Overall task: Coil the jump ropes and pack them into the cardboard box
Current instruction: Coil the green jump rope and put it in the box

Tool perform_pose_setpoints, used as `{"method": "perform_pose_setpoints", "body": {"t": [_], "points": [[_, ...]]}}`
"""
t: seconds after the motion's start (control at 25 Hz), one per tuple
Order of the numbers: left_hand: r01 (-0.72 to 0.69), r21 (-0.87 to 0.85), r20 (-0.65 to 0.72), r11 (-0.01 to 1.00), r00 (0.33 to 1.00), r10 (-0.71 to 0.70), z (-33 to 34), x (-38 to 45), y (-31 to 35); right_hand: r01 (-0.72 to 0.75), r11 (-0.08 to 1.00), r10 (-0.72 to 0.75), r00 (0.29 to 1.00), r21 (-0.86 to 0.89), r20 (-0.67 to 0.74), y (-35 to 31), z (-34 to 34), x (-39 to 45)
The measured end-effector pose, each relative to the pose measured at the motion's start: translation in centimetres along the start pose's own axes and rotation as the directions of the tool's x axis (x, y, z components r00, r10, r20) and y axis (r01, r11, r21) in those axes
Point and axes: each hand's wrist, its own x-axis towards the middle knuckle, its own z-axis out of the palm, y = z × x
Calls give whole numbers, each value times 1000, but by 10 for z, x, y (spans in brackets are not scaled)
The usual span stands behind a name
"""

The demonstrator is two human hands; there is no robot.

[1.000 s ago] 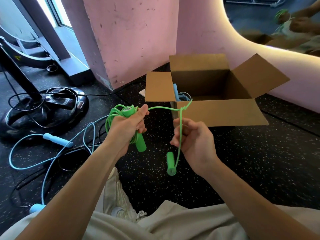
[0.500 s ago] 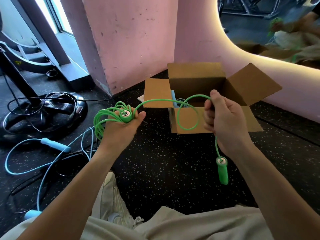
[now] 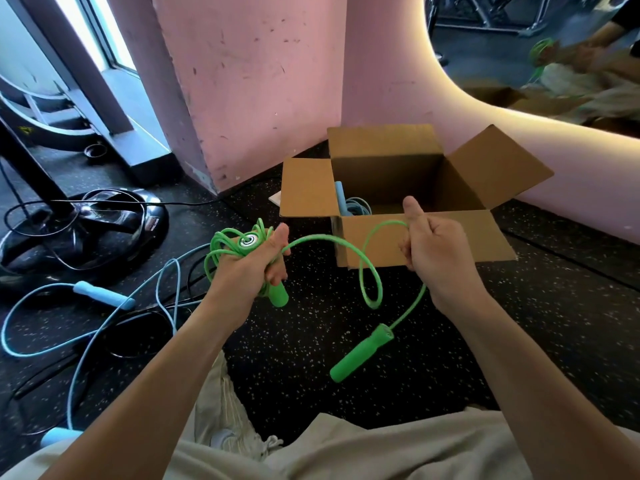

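My left hand (image 3: 251,266) grips one handle of the green jump rope (image 3: 334,241) together with a bundle of its coils. A free length arcs over to my right hand (image 3: 434,247), which pinches the cord in front of the cardboard box. Below that hand the cord loops and the second green handle (image 3: 362,353) dangles above the floor. The open cardboard box (image 3: 384,237) stands against the pink wall with a coiled blue rope (image 3: 353,206) inside.
A light blue jump rope (image 3: 104,295) and a black rope (image 3: 145,341) lie tangled on the dark speckled floor at the left. A black machine base (image 3: 83,233) sits behind them. My shoe (image 3: 221,410) and beige trousers fill the bottom edge.
My right hand has come down and toward me, in front of the box flap, and the dangling green handle has swung lower and leftward. The left hand has tilted, showing its handle's lower end.
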Motion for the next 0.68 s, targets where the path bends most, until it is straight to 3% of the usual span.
{"method": "perform_pose_setpoints", "body": {"t": [0.12,0.2,0.32,0.44,0.56,0.68], "points": [[8,18,-2,1000,1000,-8,-2,1,1,-57,997,53,996,55,78,2,-1,2],[23,49,67,999,997,-26,-4,-1,2,36,998,-42,994,61,98,0,-4,3],[-15,108,128,994,992,1,-2,-4,3,179,970,-182,983,163,6,-3,-10,7],[-38,188,126,981,992,14,-3,-2,2,175,961,-160,983,213,-88,4,-17,14],[-25,237,73,971,997,8,-6,-2,-1,106,993,-97,984,52,-148,8,-19,21],[-14,238,26,971,1000,8,-5,-1,-2,-68,986,38,980,-153,-195,15,-26,25]]}}
